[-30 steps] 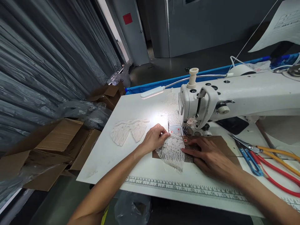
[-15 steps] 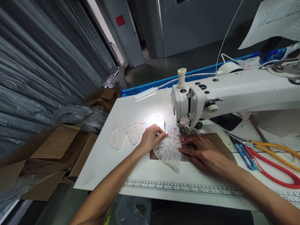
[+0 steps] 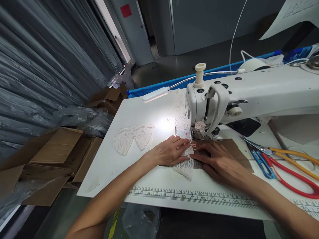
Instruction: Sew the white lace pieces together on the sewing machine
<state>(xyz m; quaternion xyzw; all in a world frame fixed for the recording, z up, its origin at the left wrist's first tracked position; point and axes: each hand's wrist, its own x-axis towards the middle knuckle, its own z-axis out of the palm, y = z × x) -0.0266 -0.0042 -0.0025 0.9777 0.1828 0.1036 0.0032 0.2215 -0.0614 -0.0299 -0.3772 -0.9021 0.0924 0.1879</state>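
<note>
A piece of white lace [image 3: 184, 171] lies in front of the needle area of a white sewing machine [image 3: 261, 86]. My left hand [image 3: 171, 150] rests flat across the lace with fingers stretched out, hiding much of it. Beside the lace's right edge, my right hand [image 3: 218, 161] lies spread, its fingertips touching the lace edge and the brown sheet [image 3: 235, 151] under it. A metal needle plate [image 3: 183, 133] with small red marks shows just beyond my left fingers. Further left on the table sits another lace piece [image 3: 133, 137] with two pointed panels.
Orange-handled and red-handled scissors [image 3: 296, 177] and small blue snips [image 3: 264, 166] lie at the right. A printed ruler [image 3: 174, 196] runs along the front edge of the white table [image 3: 107, 172]. A lamp [image 3: 156, 94] lights the work. Cardboard boxes [image 3: 57, 146] stand left.
My left hand has gone from pinching the lace's left edge to lying flat over it, further right. My right hand stays nearly in place. The view has shifted slightly.
</note>
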